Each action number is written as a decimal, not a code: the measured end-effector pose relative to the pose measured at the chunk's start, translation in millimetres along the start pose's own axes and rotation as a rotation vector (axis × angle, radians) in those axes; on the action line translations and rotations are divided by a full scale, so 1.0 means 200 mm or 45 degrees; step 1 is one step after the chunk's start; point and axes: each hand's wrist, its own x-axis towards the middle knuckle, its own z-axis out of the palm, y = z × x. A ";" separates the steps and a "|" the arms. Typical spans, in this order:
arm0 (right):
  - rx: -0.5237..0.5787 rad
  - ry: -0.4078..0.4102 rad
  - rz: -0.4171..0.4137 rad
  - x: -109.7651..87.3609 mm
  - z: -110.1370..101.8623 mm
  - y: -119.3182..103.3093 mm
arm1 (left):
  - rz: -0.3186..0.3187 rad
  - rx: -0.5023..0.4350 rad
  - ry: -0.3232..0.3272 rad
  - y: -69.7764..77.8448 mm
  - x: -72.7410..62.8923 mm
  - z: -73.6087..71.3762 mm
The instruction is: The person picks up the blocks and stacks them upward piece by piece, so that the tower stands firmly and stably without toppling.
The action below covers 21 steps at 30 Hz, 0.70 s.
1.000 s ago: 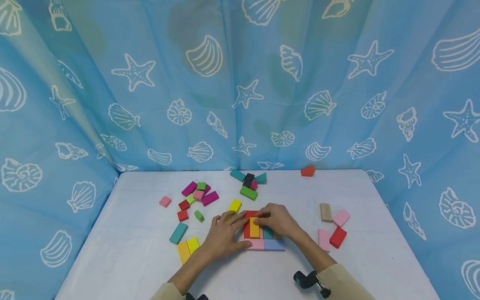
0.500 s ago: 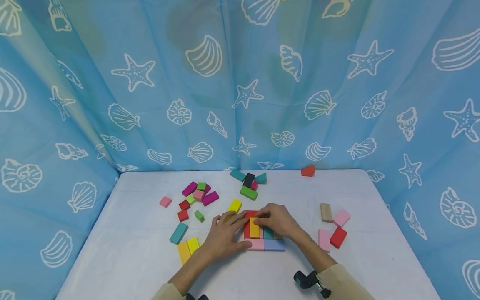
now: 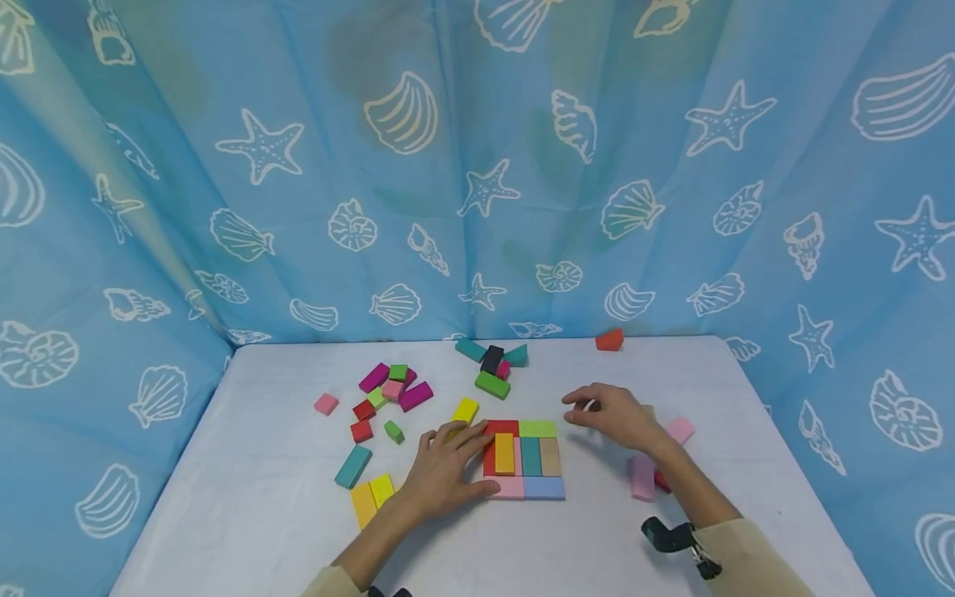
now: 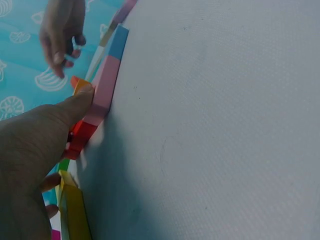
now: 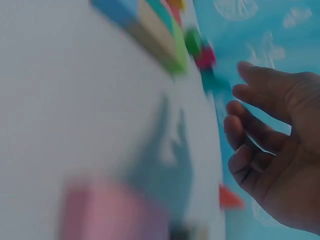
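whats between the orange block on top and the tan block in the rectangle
In the head view, a narrow strip of pink block, then the teal block, lie between them.

In my head view, both forearms reach forward from the near edge: the left forearm (image 3: 373,535) slants inward, and so does the right forearm (image 3: 697,493), each bare below a beige sleeve (image 3: 753,560). I see my left hand (image 3: 445,473) low and palm down, fingers stretched forward, its thumb (image 3: 477,490) held apart. My right hand (image 3: 615,414) hangs raised, its fingers loosely bent; my right wrist view shows its palm side.
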 end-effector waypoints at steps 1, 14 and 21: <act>-0.023 0.004 0.019 -0.02 -0.05 0.04 | 0.001 -0.005 0.000 0.00 0.00 0.00; -0.391 -0.039 0.256 -0.21 -0.32 0.36 | -0.003 -0.006 -0.020 0.00 0.00 0.00; -0.328 -0.047 0.291 -0.20 -0.31 0.39 | -0.004 -0.002 -0.012 -0.01 0.00 0.00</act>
